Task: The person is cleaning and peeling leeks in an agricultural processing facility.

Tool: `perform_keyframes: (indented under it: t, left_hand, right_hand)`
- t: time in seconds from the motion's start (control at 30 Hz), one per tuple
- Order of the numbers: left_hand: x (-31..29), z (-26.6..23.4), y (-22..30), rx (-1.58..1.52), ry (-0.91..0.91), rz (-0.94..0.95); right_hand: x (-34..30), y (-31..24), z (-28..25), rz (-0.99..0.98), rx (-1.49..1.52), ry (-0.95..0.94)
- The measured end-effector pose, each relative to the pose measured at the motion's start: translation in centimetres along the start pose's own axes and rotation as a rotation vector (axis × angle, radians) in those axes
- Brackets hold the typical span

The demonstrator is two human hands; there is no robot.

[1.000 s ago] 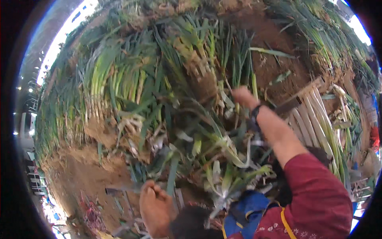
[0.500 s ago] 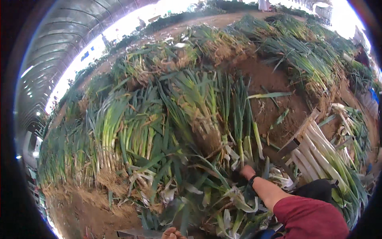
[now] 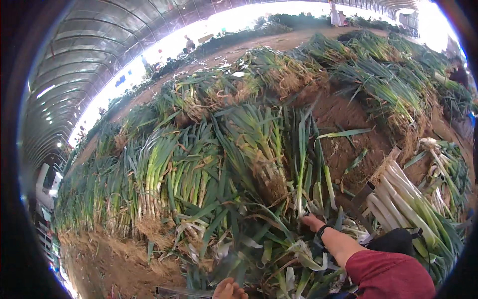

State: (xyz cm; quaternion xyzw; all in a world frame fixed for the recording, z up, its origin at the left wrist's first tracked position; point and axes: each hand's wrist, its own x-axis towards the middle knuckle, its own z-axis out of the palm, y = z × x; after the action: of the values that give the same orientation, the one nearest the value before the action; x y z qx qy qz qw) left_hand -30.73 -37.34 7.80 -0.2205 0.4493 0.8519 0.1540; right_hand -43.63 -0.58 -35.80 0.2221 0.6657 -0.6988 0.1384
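My right hand (image 3: 312,222) reaches forward from a dark red sleeve, with a dark band round the wrist. Its fingers are closed at the pale lower end of a green-topped leek (image 3: 300,184), which stands nearly upright. Loose leek leaves and peeled scraps (image 3: 303,254) lie around and below this hand. At the bottom edge, my left hand (image 3: 229,289) shows only in part, its fingers curled; what they hold, if anything, is hidden. A flat grey metal edge (image 3: 172,291) lies just left of it.
Rows of unpeeled leeks (image 3: 189,164) with rooty ends cover the ground on the left. Cleaned white leeks (image 3: 398,199) lie in a metal-sided holder (image 3: 362,197) at right. More leek piles (image 3: 383,79) stand behind on brown soil (image 3: 343,107). People appear far off under a curved roof.
The view has shifted slightly, so the scene sits lower and farther right. My right hand stays at the leek's lower end, and the leek now shows more upright. My left hand has risen slightly.
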Motion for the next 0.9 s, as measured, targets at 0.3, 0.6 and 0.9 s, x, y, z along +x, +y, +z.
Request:
perform_keyframes:
  t: [0.3,0.6,0.9]
  left_hand:
    - [-1.1,-1.1,0.3,0.133,-0.197,0.176]
    - [-2.2,0.5,1.1,-0.096,-0.055,0.077]
    - [-0.4,1.7,0.3,-0.006,-0.182,0.031]
  right_hand:
    - [-2.7,-9.9,3.9,0.151,0.339,-0.171]
    - [-4.6,-8.9,6.2,-0.025,-0.001,0.004]
    - [1.3,-1.7,-0.7,-0.024,0.276,0.069]
